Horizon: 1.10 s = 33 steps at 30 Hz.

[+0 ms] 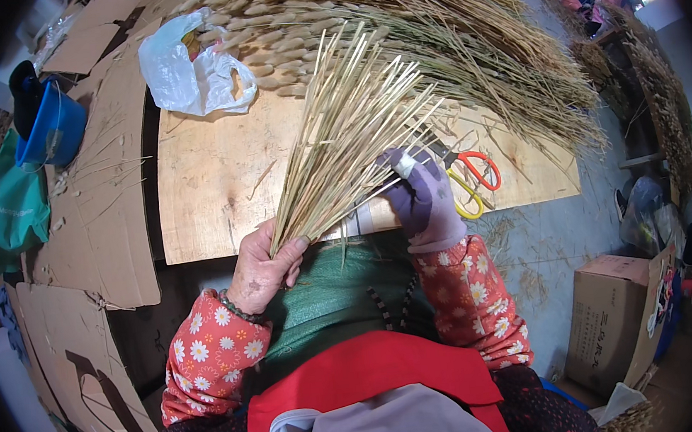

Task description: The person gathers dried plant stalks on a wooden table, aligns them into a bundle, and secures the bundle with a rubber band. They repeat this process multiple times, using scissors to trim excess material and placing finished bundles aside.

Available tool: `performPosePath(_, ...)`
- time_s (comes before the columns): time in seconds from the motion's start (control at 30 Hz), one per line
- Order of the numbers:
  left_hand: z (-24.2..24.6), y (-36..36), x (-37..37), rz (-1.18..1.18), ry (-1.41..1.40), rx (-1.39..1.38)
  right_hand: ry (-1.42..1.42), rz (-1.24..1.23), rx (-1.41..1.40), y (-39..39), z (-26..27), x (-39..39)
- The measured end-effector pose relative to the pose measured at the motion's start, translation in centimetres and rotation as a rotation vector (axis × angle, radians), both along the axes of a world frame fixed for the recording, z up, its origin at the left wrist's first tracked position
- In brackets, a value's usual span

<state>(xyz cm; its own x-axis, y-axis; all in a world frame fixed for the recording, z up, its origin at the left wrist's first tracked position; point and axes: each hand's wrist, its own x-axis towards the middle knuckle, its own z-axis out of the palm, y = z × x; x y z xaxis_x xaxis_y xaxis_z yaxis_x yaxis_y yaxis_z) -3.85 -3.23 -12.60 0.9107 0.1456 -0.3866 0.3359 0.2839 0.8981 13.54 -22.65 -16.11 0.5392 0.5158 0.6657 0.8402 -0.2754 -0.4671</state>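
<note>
My bare left hand (269, 263) is closed around the narrow end of a bundle of dried stalks (338, 135), which fans out up and to the right over the wooden board (212, 185). My right hand (420, 199), in a purple glove with white wrapping on one finger, is at the right side of the fan, its fingertips at some stalks; whether it grips any cannot be told. Scissors (473, 175) with one red and one yellow handle lie on the board just right of the glove. Dried fluffy grass heads on long stems (481, 59) are heaped across the back.
A white plastic bag (179, 76) rests at the board's back left. Cardboard sheets (101, 208) spread along the left, with a blue bucket (57, 131) and a green bag (14, 204) beyond. On the floor at the lower right stands a cardboard box (606, 322). Stalk scraps litter the board and floor.
</note>
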Motion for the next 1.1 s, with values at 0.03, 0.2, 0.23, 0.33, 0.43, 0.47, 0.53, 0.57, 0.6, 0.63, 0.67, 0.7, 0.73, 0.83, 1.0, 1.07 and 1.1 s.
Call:
performPosePath(0.03,-0.1,0.0,0.0,-0.004,-0.014,-0.005,0.206,0.002,0.135,0.0,-0.2,0.0)
performPosePath(0.2,-0.3,0.0,-0.2,-0.010,-0.012,-0.022,0.656,-0.080,0.295,-1.3,-0.4,1.2)
performPosePath(0.23,-0.4,0.0,-0.2,-0.007,-0.018,-0.027,0.770,-0.031,0.408,-2.0,-0.1,1.8)
performPosePath(0.33,-0.5,0.2,-0.2,-0.006,-0.032,-0.025,1.320,0.142,1.253,-3.4,0.3,3.3)
performPosePath(0.43,-0.6,0.3,-0.1,0.026,-0.019,-0.012,1.260,-0.033,1.155,-4.0,0.2,3.0)
performPosePath(0.47,-0.6,0.3,-0.1,0.034,-0.005,-0.004,1.220,-0.026,1.067,-3.8,0.0,2.3)
performPosePath(0.53,-0.5,0.2,0.0,0.058,-0.002,-0.006,1.291,0.022,0.974,-3.1,-0.3,1.2)
performPosePath(0.57,-0.4,0.2,0.0,0.057,-0.001,0.000,1.402,0.101,0.989,-2.8,-0.3,0.9)
performPosePath(0.6,-0.4,0.2,0.0,0.056,0.009,0.007,1.131,0.047,0.722,-2.3,-0.4,0.3)
performPosePath(0.63,-0.3,0.2,0.0,0.056,-0.002,0.001,0.826,0.019,0.411,-2.0,-0.3,0.3)
performPosePath(0.67,-0.3,0.2,-0.1,0.048,0.012,0.006,0.486,-0.054,0.170,-1.8,-0.1,0.2)
performPosePath(0.7,-0.2,0.2,-0.1,0.042,0.006,-0.001,0.749,0.004,0.367,-1.7,0.1,0.3)
performPosePath(0.73,-0.2,0.3,-0.1,0.042,0.000,-0.015,1.010,0.066,0.567,-1.6,0.4,0.5)
performPosePath(0.83,-0.3,0.3,-0.2,0.021,0.003,0.005,1.329,0.101,0.720,-1.6,1.3,0.8)
performPosePath(1.0,-0.7,0.3,-0.2,-0.003,-0.007,0.004,1.298,-0.061,0.554,-1.3,2.2,1.0)
performPosePath(1.07,-0.8,0.3,-0.2,0.000,-0.009,0.016,1.308,-0.089,0.569,-1.3,2.2,1.0)
performPosePath(1.1,-0.8,0.3,-0.2,0.002,-0.009,0.025,1.317,-0.092,0.585,-1.3,2.2,1.0)
